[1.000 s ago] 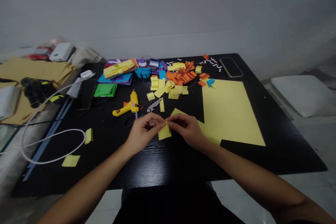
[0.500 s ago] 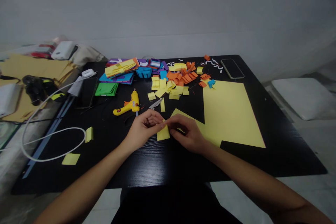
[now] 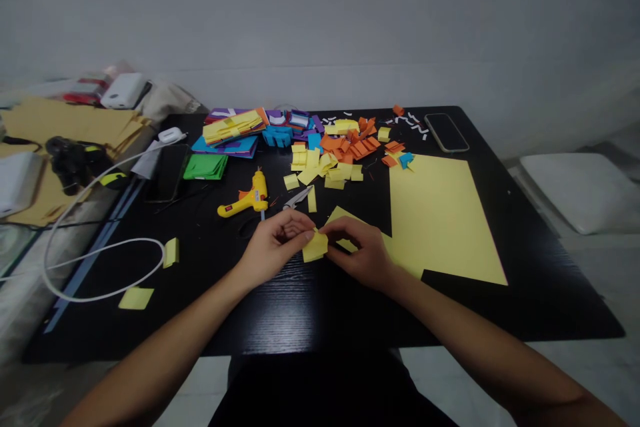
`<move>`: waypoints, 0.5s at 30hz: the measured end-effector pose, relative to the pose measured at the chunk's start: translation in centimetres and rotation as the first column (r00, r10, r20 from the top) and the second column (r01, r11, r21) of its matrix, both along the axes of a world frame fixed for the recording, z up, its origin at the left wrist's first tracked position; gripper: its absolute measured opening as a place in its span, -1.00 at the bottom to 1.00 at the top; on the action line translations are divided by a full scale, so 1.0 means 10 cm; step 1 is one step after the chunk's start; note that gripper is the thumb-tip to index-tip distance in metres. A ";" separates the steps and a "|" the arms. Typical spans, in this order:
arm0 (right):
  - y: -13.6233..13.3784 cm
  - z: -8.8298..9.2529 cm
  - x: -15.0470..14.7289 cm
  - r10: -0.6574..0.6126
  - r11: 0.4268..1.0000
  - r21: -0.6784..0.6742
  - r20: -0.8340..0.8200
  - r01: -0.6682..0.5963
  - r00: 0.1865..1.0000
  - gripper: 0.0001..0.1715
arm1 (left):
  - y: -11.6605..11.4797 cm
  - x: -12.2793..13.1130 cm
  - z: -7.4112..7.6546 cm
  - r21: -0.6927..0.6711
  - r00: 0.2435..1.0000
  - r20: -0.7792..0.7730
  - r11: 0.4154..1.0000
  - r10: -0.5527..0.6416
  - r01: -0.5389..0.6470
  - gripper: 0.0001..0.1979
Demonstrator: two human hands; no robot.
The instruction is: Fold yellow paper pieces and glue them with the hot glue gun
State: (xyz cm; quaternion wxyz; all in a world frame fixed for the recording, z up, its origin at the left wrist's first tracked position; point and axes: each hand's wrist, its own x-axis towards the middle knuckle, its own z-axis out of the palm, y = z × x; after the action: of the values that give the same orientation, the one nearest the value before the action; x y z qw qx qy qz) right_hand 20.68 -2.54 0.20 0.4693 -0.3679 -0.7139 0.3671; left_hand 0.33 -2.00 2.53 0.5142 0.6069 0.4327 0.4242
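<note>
Dim, even indoor light, soft picture, wide-angle bend at the edges.

The light is weak and diffuse, with no lamp in view; the pale grey wall fades smoothly without hot spots. The black wood-grain desk shows only a faint sheen near its front edge, no hard glare. Shadows are soft and shallow, barely marked under the left hand and right hand. The large yellow paper sheet reads brightest. Detail is muddy and slightly noisy throughout; the heap of small orange and yellow paper pieces blurs together. The desk's edges bow outward toward the corners.
</note>
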 end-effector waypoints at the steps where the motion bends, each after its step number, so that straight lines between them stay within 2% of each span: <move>1: 0.00 0.00 0.00 -0.004 1.000 -0.002 0.004 0.004 1.000 -0.81 | 0.00 0.00 0.00 0.011 1.000 -0.005 1.000 0.006 -0.006 -0.93; 10: -0.01 -0.03 0.00 -0.007 0.996 -0.086 -0.017 0.006 1.000 -0.81 | -0.03 0.03 -0.01 0.057 0.998 -0.025 0.997 0.053 -0.052 -0.94; 15: -0.01 -0.04 0.01 -0.014 0.999 -0.032 0.039 0.015 0.999 -0.82 | 0.00 -0.01 0.00 0.016 0.995 -0.101 1.000 -0.024 0.026 -0.89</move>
State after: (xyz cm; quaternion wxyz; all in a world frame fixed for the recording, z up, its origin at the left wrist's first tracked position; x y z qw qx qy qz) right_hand 20.74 -2.69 -0.22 0.4518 -0.3877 -0.7142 0.3680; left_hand 0.20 -2.01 2.55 0.4918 0.6374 0.4469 0.3901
